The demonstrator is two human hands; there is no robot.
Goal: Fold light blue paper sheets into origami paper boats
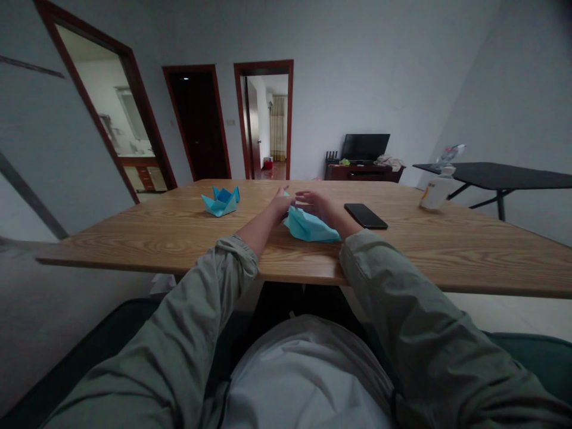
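A light blue sheet of folded paper (309,229) lies on the wooden table (179,238) in front of me. My left hand (280,203) rests at its far left edge, fingers closed on the paper's corner. My right hand (318,205) lies over the paper's far side with fingers curled down onto it. A finished blue paper shape (221,201), folded with pointed tips, sits to the left, apart from both hands.
A black phone (365,215) lies flat just right of my right hand. A white bottle (438,189) stands near the table's right edge. A dark side table (500,176) and a TV stand (364,171) are behind.
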